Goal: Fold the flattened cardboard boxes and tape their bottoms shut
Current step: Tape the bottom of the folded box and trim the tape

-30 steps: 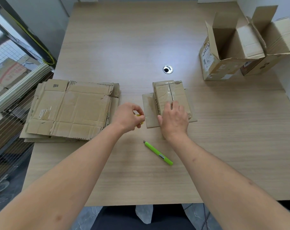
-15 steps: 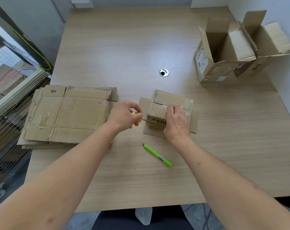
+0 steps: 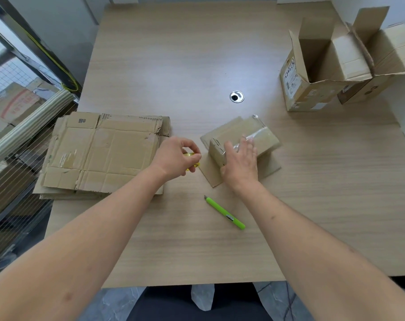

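A small folded cardboard box (image 3: pixel 261 135) lies bottom up at the table's middle, turned at an angle, with clear tape along its seam and its flaps spread flat beneath it. My right hand (image 3: pixel 240 162) rests flat on the box's near end, fingers straight on the tape. Just left of the box, my left hand (image 3: pixel 176 158) grips a small yellow tape roll (image 3: pixel 192 158), mostly hidden by the fingers. A stack of flattened cardboard boxes (image 3: pixel 101 154) lies at the left of the table.
A green utility knife (image 3: pixel 225 213) lies on the table in front of the box. Two erected boxes (image 3: pixel 321 66) with open flaps stand at the far right. A round cable hole (image 3: pixel 236 96) sits mid-table. A wire rack (image 3: pixel 16 126) borders the left edge.
The small box has been turned clockwise under my right hand, from straight to angled. My left hand stayed beside it with the tape roll.
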### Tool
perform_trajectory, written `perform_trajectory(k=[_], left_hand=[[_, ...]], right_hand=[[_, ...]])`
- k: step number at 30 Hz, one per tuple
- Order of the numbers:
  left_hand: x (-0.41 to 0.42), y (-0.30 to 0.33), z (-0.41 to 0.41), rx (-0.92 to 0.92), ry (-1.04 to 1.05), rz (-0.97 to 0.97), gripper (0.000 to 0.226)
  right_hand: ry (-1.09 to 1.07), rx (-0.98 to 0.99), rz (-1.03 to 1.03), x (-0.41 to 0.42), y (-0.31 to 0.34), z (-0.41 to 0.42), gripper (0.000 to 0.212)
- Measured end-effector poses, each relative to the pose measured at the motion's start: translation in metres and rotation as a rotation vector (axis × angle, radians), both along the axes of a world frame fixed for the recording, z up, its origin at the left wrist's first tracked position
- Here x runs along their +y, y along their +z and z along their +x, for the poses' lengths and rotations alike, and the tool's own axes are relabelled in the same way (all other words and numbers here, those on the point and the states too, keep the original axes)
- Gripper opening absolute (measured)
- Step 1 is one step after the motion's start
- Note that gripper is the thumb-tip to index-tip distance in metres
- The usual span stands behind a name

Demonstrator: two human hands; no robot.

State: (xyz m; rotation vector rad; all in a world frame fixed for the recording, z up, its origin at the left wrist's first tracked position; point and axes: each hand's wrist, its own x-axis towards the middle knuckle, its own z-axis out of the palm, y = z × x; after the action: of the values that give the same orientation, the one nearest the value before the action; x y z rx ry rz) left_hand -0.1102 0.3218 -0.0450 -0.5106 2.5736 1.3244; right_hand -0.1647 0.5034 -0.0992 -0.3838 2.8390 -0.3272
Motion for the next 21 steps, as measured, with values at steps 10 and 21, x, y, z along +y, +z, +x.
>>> perform_trajectory(k=[10,21], left_hand=[[0.001,0.006,0.011,-0.015,-0.096,0.111,0.014],[0.013,0.013,0.021,0.029,-0.227,0.185,0.019]], right_hand=[[0.269,-0.089,-0.386,0.033,0.003,-0.001,0.054],[-0.167,-0.172,-0.869,0.019,0.02,0.026,0.008]])
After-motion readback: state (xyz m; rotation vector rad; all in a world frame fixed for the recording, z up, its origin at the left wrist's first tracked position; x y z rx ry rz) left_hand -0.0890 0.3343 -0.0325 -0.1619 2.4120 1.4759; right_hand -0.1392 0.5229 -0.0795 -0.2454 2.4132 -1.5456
